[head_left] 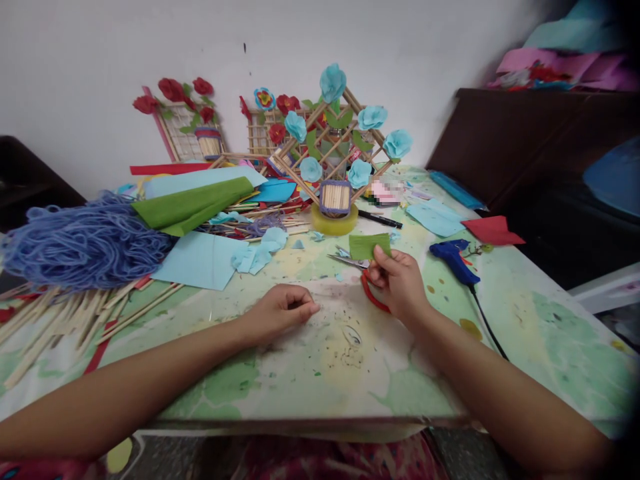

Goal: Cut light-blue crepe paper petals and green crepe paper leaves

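Note:
My right hand pinches a small green paper piece between thumb and fingers, just above the table. Red-handled scissors lie under and left of that hand, blades pointing left. My left hand rests on the table with its fingers curled loosely inward; whether they hold anything is hidden. A blue glue gun lies to the right of my right hand, its black cord trailing toward me.
A heap of blue yarn and wooden sticks fill the left. Green and light-blue paper sheets, a tape roll, a black pen and stick frames with paper flowers stand behind. Red paper lies right.

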Demonstrator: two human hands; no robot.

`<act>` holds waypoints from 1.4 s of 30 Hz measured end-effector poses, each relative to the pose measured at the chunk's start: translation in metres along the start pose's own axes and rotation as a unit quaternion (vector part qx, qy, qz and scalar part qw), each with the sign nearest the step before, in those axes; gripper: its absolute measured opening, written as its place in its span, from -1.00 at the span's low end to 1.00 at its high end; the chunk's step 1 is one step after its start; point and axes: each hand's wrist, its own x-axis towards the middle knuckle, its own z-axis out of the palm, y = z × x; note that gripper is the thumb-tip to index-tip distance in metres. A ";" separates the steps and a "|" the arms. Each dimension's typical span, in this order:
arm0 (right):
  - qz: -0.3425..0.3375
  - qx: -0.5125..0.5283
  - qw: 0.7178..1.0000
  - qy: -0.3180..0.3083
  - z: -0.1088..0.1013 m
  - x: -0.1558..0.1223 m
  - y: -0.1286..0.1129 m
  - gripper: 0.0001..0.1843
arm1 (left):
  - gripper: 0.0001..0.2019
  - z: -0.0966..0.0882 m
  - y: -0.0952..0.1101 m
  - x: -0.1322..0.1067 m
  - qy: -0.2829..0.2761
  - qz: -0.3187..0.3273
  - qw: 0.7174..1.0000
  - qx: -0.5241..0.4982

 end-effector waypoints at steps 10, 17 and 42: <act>0.045 0.020 0.991 -0.126 0.030 -0.027 0.016 -0.65 | -0.70 0.008 0.002 0.003 0.077 0.014 0.994 -0.081; 0.074 -0.012 0.983 -0.170 0.032 -0.029 0.022 -0.64 | -0.77 0.009 0.005 0.002 0.123 0.041 0.979 -0.159; 0.053 -0.060 0.977 -0.197 0.021 -0.019 0.011 -0.72 | -0.75 -0.003 -0.004 0.003 0.078 0.023 0.979 -0.189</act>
